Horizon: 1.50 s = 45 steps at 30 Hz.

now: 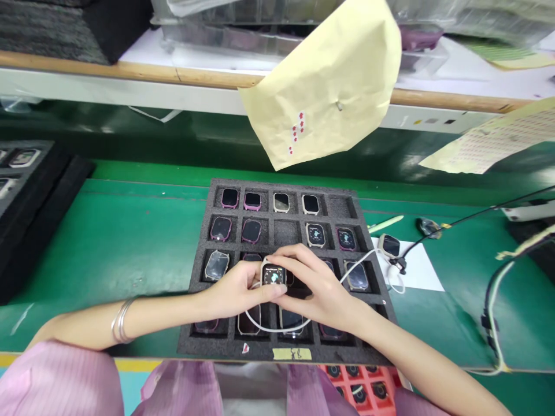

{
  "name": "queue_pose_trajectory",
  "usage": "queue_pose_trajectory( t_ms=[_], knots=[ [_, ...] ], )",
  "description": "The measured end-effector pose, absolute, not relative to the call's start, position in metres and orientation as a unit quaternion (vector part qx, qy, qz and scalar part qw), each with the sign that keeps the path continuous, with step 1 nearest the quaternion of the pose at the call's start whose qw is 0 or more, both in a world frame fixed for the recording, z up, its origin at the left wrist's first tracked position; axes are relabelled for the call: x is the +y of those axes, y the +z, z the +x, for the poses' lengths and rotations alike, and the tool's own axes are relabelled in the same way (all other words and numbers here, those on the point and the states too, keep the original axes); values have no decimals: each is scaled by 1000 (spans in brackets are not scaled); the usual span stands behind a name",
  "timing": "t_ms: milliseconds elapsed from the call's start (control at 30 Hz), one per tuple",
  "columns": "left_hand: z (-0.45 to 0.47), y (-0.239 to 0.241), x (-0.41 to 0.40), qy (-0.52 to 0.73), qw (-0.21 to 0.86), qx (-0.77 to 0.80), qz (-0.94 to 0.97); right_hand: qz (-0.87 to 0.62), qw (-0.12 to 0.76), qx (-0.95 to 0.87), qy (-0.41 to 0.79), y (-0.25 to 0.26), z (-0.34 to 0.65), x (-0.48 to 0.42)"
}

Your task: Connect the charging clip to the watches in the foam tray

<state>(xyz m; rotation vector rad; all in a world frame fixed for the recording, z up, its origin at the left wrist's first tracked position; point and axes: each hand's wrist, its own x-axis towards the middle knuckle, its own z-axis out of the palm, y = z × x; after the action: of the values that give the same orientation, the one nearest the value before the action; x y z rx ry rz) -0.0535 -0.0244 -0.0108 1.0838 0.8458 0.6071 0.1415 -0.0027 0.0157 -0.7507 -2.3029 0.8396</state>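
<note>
Over a dark grey foam tray (225, 348), both hands hold one smartwatch case (274, 275) with a pale frame and a lit screen. My left hand (238, 284) grips it from the left, thumb along its lower edge. From the right, my right hand (309, 283) closes around it with fingers on the top and side. A white cable (277, 330) loops below the hands and runs off to the right; its end at the hands is hidden. Strapless watch cases sit in the tray's compartments, among them a purple one (221, 229) and a pale lit one (315, 235).
At the right, another watch case (389, 245) rests by a white sheet (422, 271), with a pale green stick (385, 224) and black cables nearby. A yellow paper (329, 86) hangs from the shelf. More foam trays (39, 219) stand left; a red tray (364, 390) is below the edge.
</note>
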Motion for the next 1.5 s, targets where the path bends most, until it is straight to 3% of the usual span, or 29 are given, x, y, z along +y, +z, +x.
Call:
queue_pose_trajectory(
  t_ms=[200,333,500,733,967,1133,1200,1500],
  knots=[
    [-56,3,-22,258,782,381,420,-355,314,-843,253,15,151,34],
    [-67,5,-24,228,797,397,393,-400,217,-880,139,3,162,56],
    [-83,-7,-30,257,795,380,396,-357,181,-911,101,14,146,60],
    [-85,-5,-33,252,801,383,385,-333,27,-942,40,28,80,72],
    [-86,-7,-34,273,808,373,365,-347,50,-934,63,19,82,81],
    [-87,-8,-30,276,814,366,358,-312,194,-894,254,32,104,66],
    [-87,-10,-30,276,821,354,353,-268,191,-897,296,39,109,50],
    [-85,-8,-38,307,770,391,401,-205,166,-955,136,31,100,14]
  ],
)
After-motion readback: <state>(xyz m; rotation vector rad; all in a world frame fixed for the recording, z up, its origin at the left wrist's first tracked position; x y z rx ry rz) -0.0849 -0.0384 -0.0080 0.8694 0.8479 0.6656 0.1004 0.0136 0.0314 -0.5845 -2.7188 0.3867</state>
